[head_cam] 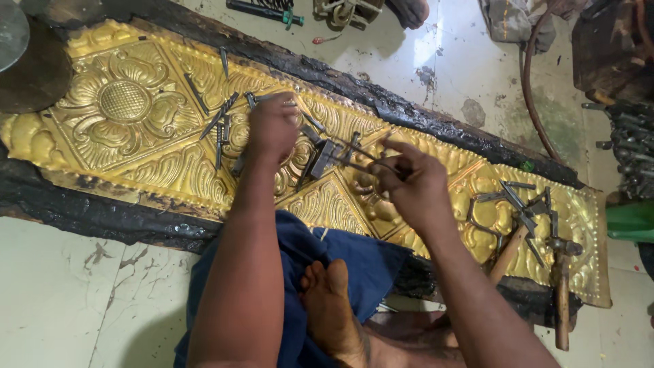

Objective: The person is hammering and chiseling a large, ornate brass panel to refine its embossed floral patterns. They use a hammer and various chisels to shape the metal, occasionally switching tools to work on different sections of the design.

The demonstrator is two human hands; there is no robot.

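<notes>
A long embossed brass sheet (136,129) with flower and leaf patterns lies on a black pitch bed (102,215) on the floor. My left hand (272,126) rests palm down on the sheet among scattered steel punches (219,126). My right hand (409,180) is closed around thin metal rods, likely a pair of dividers (357,155), whose tips point left toward a small grey metal block (323,158) on the sheet. My bare foot (330,300) lies on a blue cloth (340,255) below.
Two wooden-handled hammers (560,286) and more chisels (521,204) lie on the sheet's right end. A dark round slab (30,75) sits at the top left. Tools, a hose (528,82) and another person's foot (409,10) are on the tiled floor beyond.
</notes>
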